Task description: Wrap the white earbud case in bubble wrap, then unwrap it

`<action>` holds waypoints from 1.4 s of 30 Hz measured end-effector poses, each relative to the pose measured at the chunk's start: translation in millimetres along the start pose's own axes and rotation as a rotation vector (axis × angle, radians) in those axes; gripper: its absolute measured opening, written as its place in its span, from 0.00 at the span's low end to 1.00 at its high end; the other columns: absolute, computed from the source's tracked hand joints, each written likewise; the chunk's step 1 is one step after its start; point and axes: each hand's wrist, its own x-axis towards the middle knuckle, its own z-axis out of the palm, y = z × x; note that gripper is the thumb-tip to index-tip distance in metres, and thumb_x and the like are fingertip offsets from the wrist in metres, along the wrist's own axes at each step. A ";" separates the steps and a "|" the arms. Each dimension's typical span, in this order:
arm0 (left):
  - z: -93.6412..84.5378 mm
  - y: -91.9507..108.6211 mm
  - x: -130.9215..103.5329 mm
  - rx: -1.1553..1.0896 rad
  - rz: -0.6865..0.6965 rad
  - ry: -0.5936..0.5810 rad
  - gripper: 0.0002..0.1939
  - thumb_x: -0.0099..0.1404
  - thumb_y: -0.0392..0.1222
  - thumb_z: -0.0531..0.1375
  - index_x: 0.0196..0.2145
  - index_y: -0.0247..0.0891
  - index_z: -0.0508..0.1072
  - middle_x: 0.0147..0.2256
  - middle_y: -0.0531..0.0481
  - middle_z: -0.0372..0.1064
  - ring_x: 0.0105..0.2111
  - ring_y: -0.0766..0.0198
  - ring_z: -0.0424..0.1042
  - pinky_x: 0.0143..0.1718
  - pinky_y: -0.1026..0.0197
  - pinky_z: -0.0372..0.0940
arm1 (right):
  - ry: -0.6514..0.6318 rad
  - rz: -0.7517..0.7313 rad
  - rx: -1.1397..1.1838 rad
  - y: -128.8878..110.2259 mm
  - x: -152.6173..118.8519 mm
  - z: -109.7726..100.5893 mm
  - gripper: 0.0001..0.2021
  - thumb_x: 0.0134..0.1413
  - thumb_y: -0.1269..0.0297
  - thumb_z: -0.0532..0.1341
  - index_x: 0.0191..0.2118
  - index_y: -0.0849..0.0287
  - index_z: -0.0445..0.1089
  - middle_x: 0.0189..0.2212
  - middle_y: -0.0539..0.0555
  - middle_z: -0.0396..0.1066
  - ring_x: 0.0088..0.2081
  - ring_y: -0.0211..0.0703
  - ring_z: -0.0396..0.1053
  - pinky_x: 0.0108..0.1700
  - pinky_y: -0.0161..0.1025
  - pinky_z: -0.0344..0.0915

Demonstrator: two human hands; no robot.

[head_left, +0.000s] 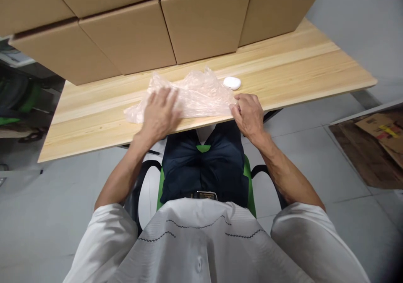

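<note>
A crumpled, see-through pinkish plastic bag [201,96] lies spread along the front of the wooden table [299,73]. My left hand [162,113] rests flat over the bag's left part, fingers stretched out and slightly blurred. At the bag's right end, my right hand [249,114] has its thumb and fingers pinched on the plastic near the table's front edge. Just behind that hand sits a small white rounded case [232,83], beside the bag and untouched.
Large cardboard boxes [208,22] are stacked along the back of the table. Below the front edge are my lap and a green and black chair [250,190]. Flattened cardboard [382,138] lies on the floor at the right.
</note>
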 end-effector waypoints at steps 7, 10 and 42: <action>50.9 47.8 10.4 0.031 0.225 -0.267 0.43 0.88 0.70 0.50 0.88 0.48 0.57 0.88 0.36 0.50 0.88 0.27 0.48 0.86 0.23 0.45 | 0.025 0.010 0.023 -0.4 -1.8 -7.7 0.11 0.79 0.57 0.60 0.38 0.47 0.66 0.58 0.65 0.83 0.60 0.66 0.75 0.68 0.70 0.74; 51.7 44.7 4.1 0.059 0.219 -0.267 0.42 0.87 0.70 0.51 0.89 0.50 0.56 0.88 0.37 0.48 0.88 0.23 0.47 0.84 0.20 0.47 | 0.024 0.021 0.056 3.6 -4.0 -13.6 0.12 0.79 0.55 0.60 0.38 0.47 0.66 0.58 0.66 0.83 0.61 0.66 0.76 0.69 0.70 0.73; 32.1 -7.7 -51.0 0.041 0.298 -0.096 0.30 0.85 0.48 0.58 0.79 0.45 0.72 0.77 0.36 0.73 0.81 0.38 0.68 0.88 0.25 0.46 | -0.674 -0.518 0.193 -154.5 -13.1 -37.9 0.16 0.87 0.55 0.60 0.67 0.54 0.77 0.65 0.60 0.84 0.61 0.54 0.83 0.61 0.51 0.83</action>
